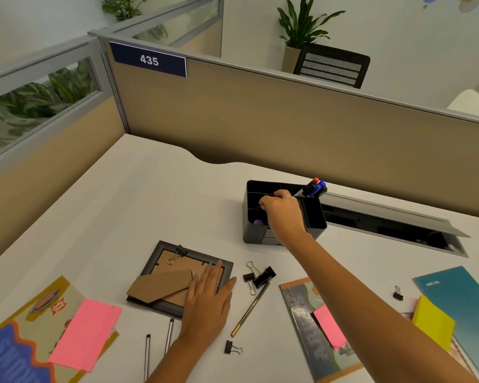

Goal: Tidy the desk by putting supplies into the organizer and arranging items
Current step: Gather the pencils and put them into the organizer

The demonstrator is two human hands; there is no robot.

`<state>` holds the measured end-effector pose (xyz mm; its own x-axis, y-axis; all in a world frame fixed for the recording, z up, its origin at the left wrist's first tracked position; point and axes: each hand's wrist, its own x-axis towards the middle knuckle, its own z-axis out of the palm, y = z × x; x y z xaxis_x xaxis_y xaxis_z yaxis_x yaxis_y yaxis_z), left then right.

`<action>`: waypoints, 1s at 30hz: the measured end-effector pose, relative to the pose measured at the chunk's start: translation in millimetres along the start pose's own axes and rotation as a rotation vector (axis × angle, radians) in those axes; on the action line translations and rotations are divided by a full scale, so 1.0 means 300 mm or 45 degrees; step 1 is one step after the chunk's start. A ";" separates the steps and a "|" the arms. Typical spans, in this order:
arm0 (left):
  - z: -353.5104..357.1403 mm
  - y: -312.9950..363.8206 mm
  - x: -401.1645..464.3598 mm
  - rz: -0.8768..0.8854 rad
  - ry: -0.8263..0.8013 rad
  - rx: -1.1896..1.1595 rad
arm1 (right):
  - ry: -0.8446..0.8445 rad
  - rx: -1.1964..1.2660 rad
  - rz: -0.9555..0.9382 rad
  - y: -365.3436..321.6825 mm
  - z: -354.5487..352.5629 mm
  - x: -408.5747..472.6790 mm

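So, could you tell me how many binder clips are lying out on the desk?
5: one on the picture frame, two together right of the frame, one near the front edge, one beside the teal notebook. The organizer may hide more.

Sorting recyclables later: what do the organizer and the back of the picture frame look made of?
Organizer: probably plastic, with matte black, thin, smooth moulded walls and dividers. Picture frame: the back panel and fold-out stand look like brown cardboard or fibreboard, dull and uncoated; its dark rim could be painted wood or plastic.
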<state>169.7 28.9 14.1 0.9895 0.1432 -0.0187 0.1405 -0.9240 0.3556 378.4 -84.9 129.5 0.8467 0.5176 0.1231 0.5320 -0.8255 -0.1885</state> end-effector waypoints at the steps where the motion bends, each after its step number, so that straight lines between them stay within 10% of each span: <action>1: -0.003 -0.001 0.001 0.002 0.002 -0.014 | 0.041 0.022 -0.040 0.007 0.009 -0.008; 6: -0.012 -0.009 -0.010 0.017 0.081 -0.084 | 0.348 0.103 -0.231 -0.012 0.040 -0.142; 15: -0.071 -0.107 -0.143 -0.034 0.523 -0.131 | -0.030 0.043 -0.344 -0.028 0.226 -0.519; 30: -0.123 -0.213 -0.375 -0.540 0.352 0.121 | -0.273 -0.209 -0.367 -0.061 0.233 -0.628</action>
<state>48.1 85.0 28.1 0.8009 0.5887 0.1094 0.5425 -0.7908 0.2834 209.4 -151.5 41.6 0.6538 0.7542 -0.0615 0.7549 -0.6557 -0.0157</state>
